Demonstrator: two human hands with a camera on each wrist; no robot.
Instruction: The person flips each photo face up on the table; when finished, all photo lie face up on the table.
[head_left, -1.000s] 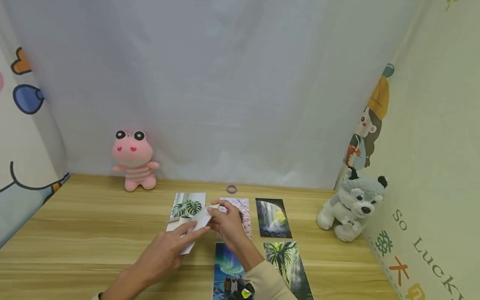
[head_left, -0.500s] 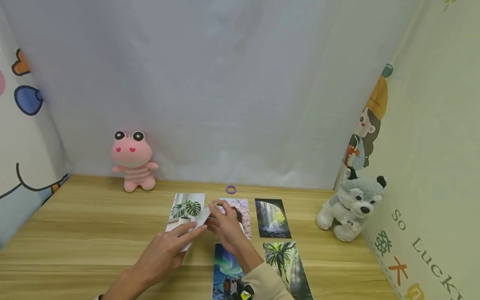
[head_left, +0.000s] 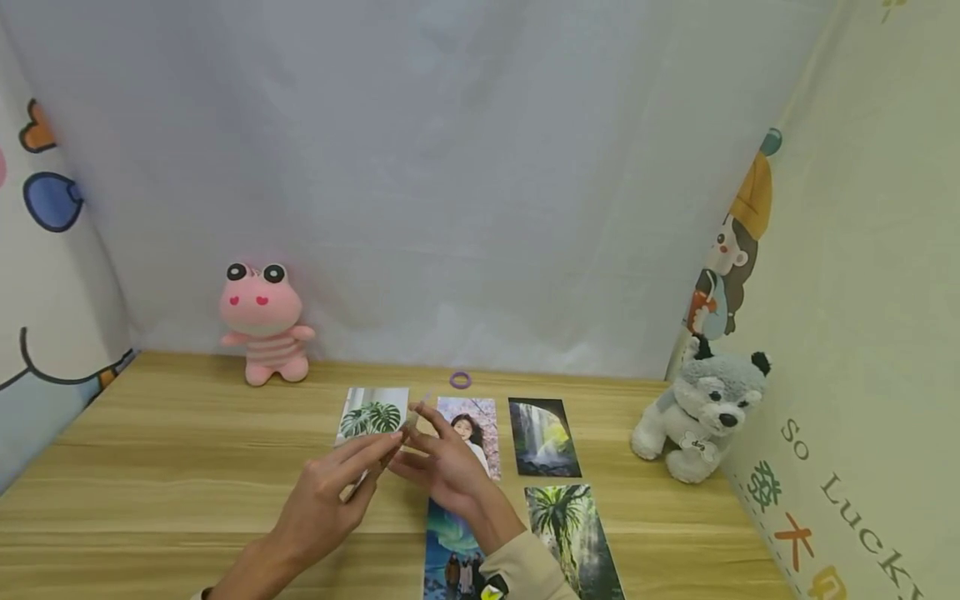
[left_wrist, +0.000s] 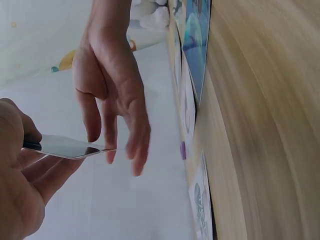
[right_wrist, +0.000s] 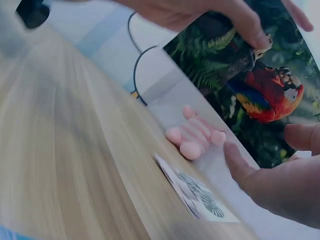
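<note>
In the head view my left hand holds a photo card up on edge above the table. The card shows a red parrot among dark green leaves; in the right wrist view my left thumb presses on its picture face. My right hand is at the card's far end, its fingers around the edge; thumb and fingers lie on either side of it in the left wrist view. Just behind the hands lies a photo of a potted plant, partly covered by them.
Several more photos lie flat to the right: a portrait, a waterfall, a tall plant and northern lights. A purple ring, a pink plush toy and a grey plush dog sit farther back.
The held card has turned from its white back nearly edge-on to the head view. Both hands have shifted slightly left, uncovering more of the portrait photo.
</note>
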